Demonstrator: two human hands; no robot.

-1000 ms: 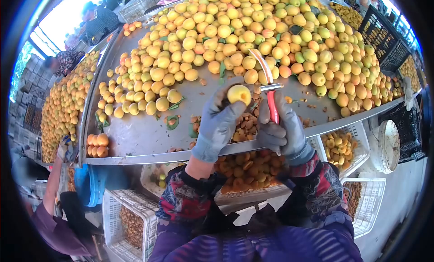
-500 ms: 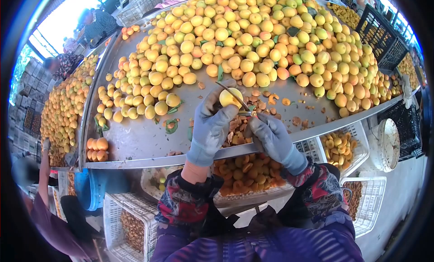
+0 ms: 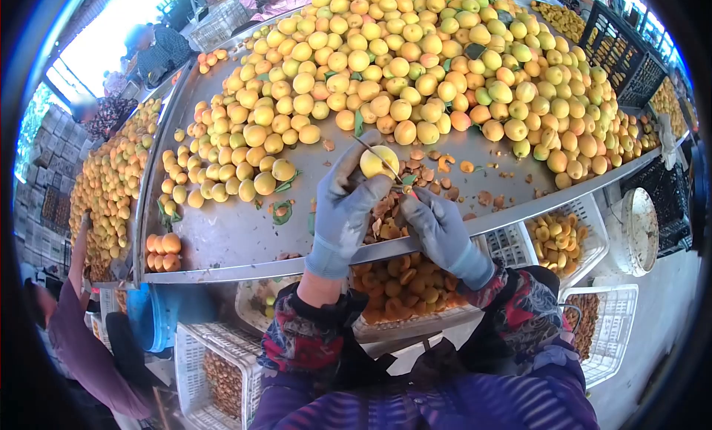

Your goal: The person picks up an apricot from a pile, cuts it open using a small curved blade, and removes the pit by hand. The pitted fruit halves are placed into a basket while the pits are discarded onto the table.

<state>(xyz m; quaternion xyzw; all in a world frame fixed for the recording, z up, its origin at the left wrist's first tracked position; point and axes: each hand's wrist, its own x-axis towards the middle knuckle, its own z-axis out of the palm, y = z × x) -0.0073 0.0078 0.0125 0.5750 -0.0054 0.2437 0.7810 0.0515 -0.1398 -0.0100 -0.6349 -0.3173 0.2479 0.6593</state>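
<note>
My left hand (image 3: 345, 207), in a grey glove, is closed around a yellow apricot (image 3: 374, 163). Across the fruit runs the thin dark blade of what looks like a small knife (image 3: 389, 166). My right hand (image 3: 443, 226), gloved too, pinches the near end of this tool, where a bit of red shows; most of its handle is hidden by the fingers. Below and between the hands lie brown apricot pits and scraps (image 3: 386, 218) on the metal table (image 3: 215, 241). Under the table edge, a crate of halved apricots (image 3: 408, 281) stands in front of me.
A large apricot heap (image 3: 415, 66) covers the table's far side. Several orange apricots (image 3: 163, 252) sit at the left corner. Around me stand a crate of pits (image 3: 215, 371), a blue bucket (image 3: 152, 319), a white bucket (image 3: 638, 233) and black crates (image 3: 623, 51). A co-worker's arm (image 3: 79, 259) reaches from the left.
The blade lies more across the middle of the apricot, and my right hand has turned slightly, showing red at its fingertips. My left hand keeps the apricot in nearly the same place.
</note>
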